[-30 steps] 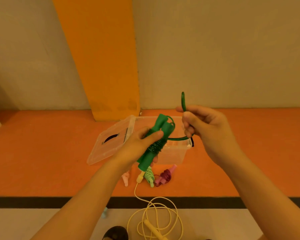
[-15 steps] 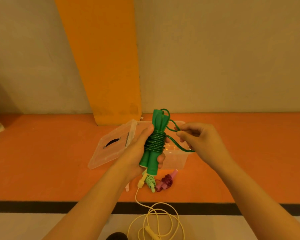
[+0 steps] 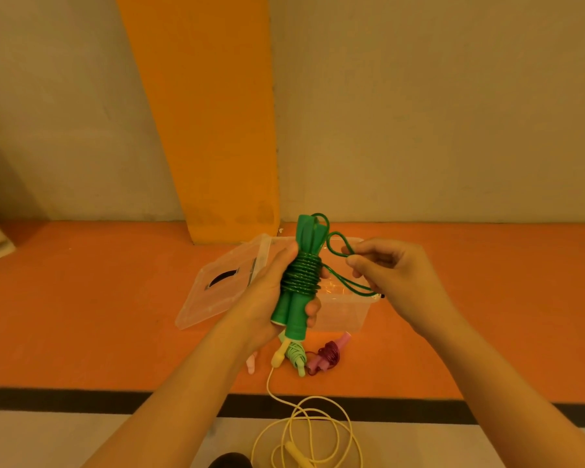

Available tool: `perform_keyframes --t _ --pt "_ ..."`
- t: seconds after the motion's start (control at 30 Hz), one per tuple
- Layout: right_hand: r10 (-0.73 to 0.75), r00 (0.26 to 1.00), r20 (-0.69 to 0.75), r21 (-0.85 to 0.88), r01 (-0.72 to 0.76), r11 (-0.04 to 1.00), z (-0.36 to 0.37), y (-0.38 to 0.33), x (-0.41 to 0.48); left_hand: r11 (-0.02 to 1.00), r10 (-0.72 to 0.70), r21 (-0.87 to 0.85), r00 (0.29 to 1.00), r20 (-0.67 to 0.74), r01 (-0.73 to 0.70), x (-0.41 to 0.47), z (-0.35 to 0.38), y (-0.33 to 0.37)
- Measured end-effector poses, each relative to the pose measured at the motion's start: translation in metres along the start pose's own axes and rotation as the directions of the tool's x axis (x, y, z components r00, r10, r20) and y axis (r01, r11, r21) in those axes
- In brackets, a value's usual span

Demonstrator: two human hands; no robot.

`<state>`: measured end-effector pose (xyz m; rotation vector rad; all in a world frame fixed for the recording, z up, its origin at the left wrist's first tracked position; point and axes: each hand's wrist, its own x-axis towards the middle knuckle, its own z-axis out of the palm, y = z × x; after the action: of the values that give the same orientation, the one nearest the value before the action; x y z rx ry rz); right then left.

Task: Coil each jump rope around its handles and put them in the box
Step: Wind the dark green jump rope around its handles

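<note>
The orange floor runs far to the wall; a black stripe edges it on the near side, with pale floor nearer still; a clear box stands open on the orange, its lid touching its left side; just near the box lie 2 coiled ropes, a pale green rope left of a pink rope; a yellow rope trails loose across the stripe onto the pale floor.

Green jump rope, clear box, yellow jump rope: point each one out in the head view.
green jump rope [image 3: 300,276], head view, on the coils wound round its handles.
clear box [image 3: 345,315], head view, on its front wall.
yellow jump rope [image 3: 277,358], head view, on its handle on the orange floor.
</note>
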<state>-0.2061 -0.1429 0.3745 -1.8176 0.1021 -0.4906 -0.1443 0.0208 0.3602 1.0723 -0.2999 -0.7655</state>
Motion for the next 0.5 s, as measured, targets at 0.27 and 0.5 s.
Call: perform_keyframes --t 0.27,0.5 --pt "-0.015 0.998 0.057 -0.036 0.017 0.999 -0.0007 -0.0009 -0.0008 1.0 -0.006 0.023 1.0 -0.029 0.006 0.0011 0.0012 0.0004" --pt "0.017 0.995 0.103 0.053 -0.023 0.998 -0.0006 0.0032 -0.0014 0.995 0.0 0.101 0.999 -0.034 0.004 0.0011 0.0016 0.0008"
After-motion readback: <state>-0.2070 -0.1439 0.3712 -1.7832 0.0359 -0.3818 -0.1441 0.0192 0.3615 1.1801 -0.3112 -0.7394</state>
